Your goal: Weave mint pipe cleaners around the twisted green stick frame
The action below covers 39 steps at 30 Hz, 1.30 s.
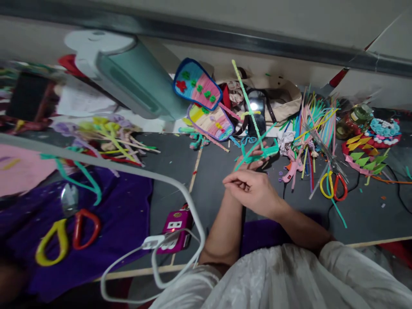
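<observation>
My left hand (255,165), palm partly turned up, holds a green pipe-cleaner piece (270,150) with several loose ends. One long stem, green turning yellow at its tip, rises from it toward the wall. My right hand (252,189) crosses in front of my left wrist, hiding part of it. Its fingers are pinched together, and whatever lies in them is too small to make out. Just beyond the hands lie two flat pipe-cleaner fans, one blue and pink (206,83) and one striped (212,122).
To the right are a pipe-cleaner bundle (322,120), a pink glue gun (293,168) and scissors (340,187). Larger scissors (77,229) rest on purple cloth (128,214) at left. A white cable (189,206) loops near a magenta power strip (180,223). A green-grey appliance (141,77) stands behind.
</observation>
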Each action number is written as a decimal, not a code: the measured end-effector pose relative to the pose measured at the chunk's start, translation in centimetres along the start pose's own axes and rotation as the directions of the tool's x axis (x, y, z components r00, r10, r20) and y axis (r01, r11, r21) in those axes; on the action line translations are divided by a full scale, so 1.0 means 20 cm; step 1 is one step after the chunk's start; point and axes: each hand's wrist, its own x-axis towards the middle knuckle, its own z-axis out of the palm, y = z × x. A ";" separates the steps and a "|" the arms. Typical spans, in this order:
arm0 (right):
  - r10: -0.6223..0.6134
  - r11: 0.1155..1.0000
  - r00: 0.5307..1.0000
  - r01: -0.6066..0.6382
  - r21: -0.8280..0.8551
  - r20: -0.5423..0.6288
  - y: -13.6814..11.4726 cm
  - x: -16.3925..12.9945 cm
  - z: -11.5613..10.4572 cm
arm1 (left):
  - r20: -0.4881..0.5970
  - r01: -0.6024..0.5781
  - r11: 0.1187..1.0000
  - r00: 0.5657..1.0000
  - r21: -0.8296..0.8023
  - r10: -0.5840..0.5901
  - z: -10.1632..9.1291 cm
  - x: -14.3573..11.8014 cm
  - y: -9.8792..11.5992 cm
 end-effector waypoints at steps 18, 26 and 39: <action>-0.262 0.826 0.959 0.283 0.488 -0.111 0.03 -0.04 -0.29 | -0.186 0.045 0.983 0.979 -0.178 -0.079 -0.06 0.05 0.02; 0.271 0.656 0.797 0.257 0.710 -0.539 0.24 0.14 -0.43 | -0.216 0.036 0.980 0.973 -0.194 -0.078 -0.06 0.05 0.03; 0.371 0.918 0.789 -0.231 0.323 -0.490 0.50 0.13 -0.59 | -0.264 -0.003 0.992 0.964 -0.127 -0.031 -0.09 0.05 0.01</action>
